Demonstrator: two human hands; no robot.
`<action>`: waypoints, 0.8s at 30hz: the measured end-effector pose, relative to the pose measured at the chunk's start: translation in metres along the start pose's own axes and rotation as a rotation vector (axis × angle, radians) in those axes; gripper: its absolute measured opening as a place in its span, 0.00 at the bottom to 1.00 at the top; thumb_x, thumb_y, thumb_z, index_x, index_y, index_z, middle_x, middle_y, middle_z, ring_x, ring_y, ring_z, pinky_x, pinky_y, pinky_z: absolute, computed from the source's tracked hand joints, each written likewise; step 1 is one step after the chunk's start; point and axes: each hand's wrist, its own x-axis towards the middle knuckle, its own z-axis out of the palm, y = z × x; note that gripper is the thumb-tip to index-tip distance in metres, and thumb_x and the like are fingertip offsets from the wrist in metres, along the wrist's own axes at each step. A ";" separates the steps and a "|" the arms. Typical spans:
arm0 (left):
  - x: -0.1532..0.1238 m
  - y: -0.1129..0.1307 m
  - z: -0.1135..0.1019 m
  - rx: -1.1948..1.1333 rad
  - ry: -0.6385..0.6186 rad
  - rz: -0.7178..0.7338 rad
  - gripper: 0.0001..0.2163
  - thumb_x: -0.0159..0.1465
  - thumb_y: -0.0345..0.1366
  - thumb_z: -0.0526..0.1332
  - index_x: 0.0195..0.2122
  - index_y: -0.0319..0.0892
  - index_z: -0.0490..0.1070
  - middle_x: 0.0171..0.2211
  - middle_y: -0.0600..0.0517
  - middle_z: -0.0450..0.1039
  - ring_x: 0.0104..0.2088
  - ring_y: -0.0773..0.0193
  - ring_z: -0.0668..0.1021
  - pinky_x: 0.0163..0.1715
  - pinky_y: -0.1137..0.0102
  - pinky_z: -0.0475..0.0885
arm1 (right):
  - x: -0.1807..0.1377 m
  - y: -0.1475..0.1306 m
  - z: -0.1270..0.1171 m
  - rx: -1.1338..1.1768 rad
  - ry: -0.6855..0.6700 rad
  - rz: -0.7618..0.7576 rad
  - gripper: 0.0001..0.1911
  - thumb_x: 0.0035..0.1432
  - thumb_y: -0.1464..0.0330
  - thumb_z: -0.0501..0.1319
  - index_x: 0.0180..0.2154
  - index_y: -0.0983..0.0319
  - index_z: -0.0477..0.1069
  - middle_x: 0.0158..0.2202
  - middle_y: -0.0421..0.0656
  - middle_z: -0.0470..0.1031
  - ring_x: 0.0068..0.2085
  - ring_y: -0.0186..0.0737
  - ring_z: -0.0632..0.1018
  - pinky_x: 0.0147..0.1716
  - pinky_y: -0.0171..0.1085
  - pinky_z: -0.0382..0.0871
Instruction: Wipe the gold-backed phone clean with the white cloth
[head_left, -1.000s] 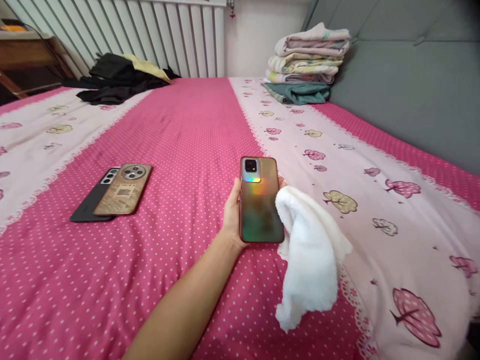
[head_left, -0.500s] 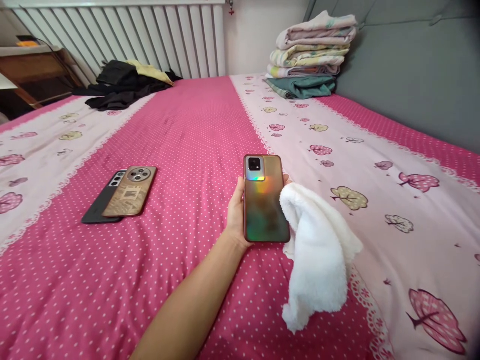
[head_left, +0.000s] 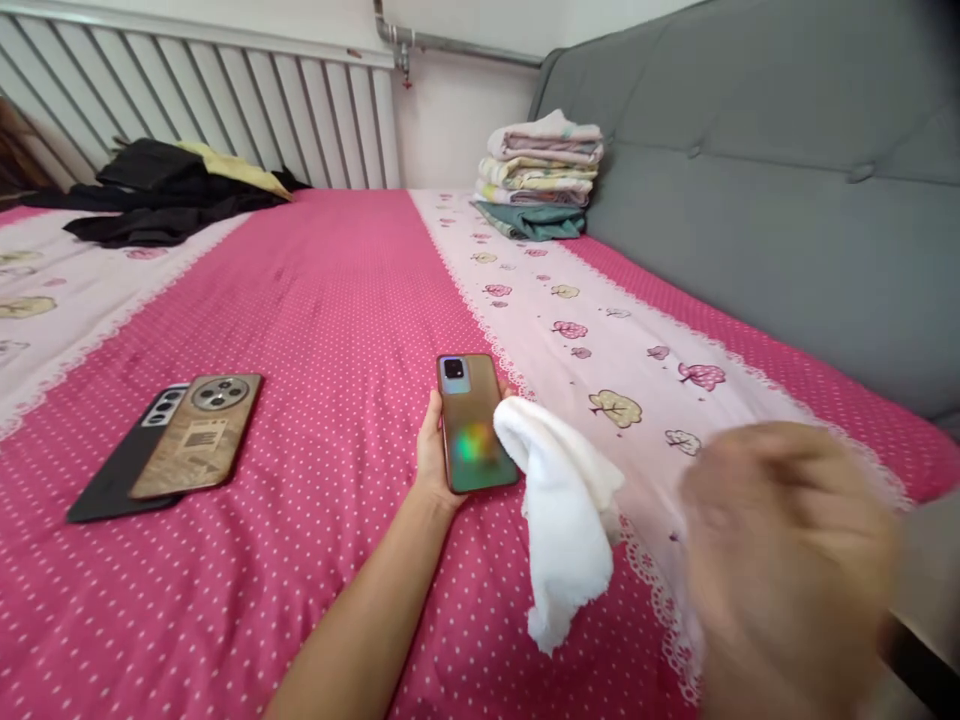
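Note:
My left hand point(head_left: 431, 458) is closed around a smartphone point(head_left: 478, 425), its back with the camera facing up and a rainbow glint on its surface. Its fingertips show at the phone's right edge. Against that same edge is a crumpled white cloth point(head_left: 566, 510); whether the fingers touch it cannot be made out. At the right, close to the camera, my right hand point(head_left: 784, 540) is smeared by motion, with a dark band at the wrist. Its fingers look curled, but whether anything is in them is unclear.
Left on the pink dotted bedspread point(head_left: 322, 300), a brown phone point(head_left: 196, 440) overlaps a black phone point(head_left: 112, 480). Dark clothes point(head_left: 157, 190) lie at the back left. Folded fabrics point(head_left: 541, 175) are stacked beside the grey headboard point(head_left: 750, 180). A radiator point(head_left: 300, 115) stands behind.
My right hand has come into view at the right, blurred. The view has turned to the right, so the bed's contents appear further left. My left hand still holds the smartphone.

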 end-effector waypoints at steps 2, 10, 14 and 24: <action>0.000 0.004 -0.003 -0.011 0.008 0.007 0.31 0.63 0.52 0.48 0.57 0.30 0.61 0.45 0.38 0.74 0.45 0.53 0.77 0.51 0.59 0.65 | 0.005 0.012 0.017 -0.079 -0.128 0.018 0.08 0.63 0.66 0.55 0.42 0.57 0.70 0.35 0.41 0.72 0.35 0.37 0.74 0.33 0.38 0.71; 0.000 0.013 -0.006 0.108 0.183 0.018 0.26 0.63 0.51 0.49 0.47 0.32 0.70 0.35 0.42 0.78 0.35 0.56 0.79 0.42 0.63 0.71 | -0.028 0.057 0.067 -0.486 -0.627 -0.156 0.24 0.61 0.62 0.55 0.59 0.52 0.57 0.55 0.46 0.63 0.54 0.48 0.66 0.51 0.48 0.63; 0.005 0.012 -0.012 0.125 0.224 -0.023 0.25 0.63 0.51 0.48 0.41 0.31 0.72 0.29 0.44 0.77 0.29 0.59 0.78 0.39 0.65 0.72 | -0.042 0.060 0.077 -0.503 -0.500 -0.125 0.19 0.61 0.62 0.56 0.54 0.54 0.65 0.49 0.46 0.67 0.48 0.48 0.69 0.48 0.48 0.63; 0.010 0.028 -0.020 0.196 0.162 -0.270 0.26 0.61 0.51 0.53 0.43 0.28 0.71 0.32 0.39 0.77 0.34 0.52 0.79 0.41 0.60 0.71 | -0.046 0.063 0.083 -0.483 -0.436 -0.116 0.18 0.62 0.67 0.53 0.54 0.55 0.65 0.45 0.46 0.69 0.45 0.47 0.70 0.45 0.46 0.65</action>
